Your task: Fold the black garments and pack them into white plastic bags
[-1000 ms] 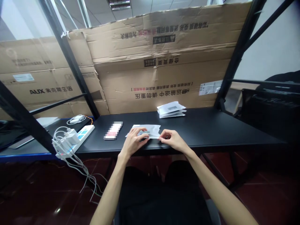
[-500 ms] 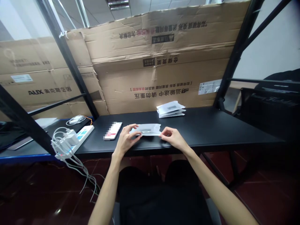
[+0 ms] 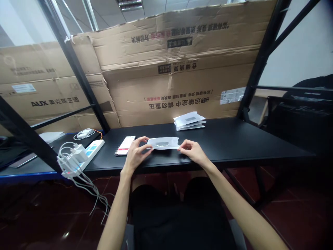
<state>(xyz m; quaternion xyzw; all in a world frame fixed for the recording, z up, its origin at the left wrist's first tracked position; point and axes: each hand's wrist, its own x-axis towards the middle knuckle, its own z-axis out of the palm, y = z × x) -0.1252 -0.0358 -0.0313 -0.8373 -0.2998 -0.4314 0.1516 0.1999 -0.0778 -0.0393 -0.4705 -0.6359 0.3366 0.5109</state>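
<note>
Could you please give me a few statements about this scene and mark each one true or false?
1. The left hand and the right hand both touch the flat white packet. True.
2. The right hand holds the smartphone. False: the smartphone lies on the black table, left of the packet.
3. A stack of white packets lies on the black table beyond the hands. True.
4. The power strip has no cables attached. False: white cables run from white chargers plugged into it.

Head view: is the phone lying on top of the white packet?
No, the phone lies on the black desk, apart from the white packet and to its left, just beyond the left hand.
</note>
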